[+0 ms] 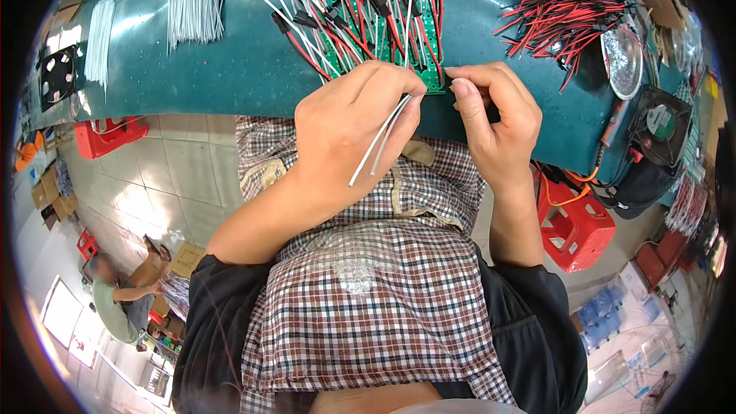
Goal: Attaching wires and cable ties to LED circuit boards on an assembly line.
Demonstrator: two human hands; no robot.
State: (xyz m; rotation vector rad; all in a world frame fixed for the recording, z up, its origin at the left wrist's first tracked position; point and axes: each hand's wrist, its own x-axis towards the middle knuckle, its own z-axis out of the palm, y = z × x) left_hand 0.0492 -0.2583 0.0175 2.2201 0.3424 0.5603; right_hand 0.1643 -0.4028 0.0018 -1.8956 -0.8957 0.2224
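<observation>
My left hand (353,119) is closed on a few thin white wires (376,146), whose ends stick out below the fingers. Its fingertips are at the near edge of a green circuit board (435,80). Black connectors on red-and-black wires (307,50) and more white wires rise in a thick bunch over the board. Just right of the board's near corner is my right hand (502,115). Its thumb and forefinger are drawn together in a pinch, and anything between them is too small to make out.
A pile of red-and-black wires (567,4) lies at the far right, beside a metal dish (621,61) and a soldering iron (613,124). Bundles of white wires (198,0) lie at left. Fans (658,129) flank the green table (146,77). Red stools (571,230) stand below; another person (126,295) is behind.
</observation>
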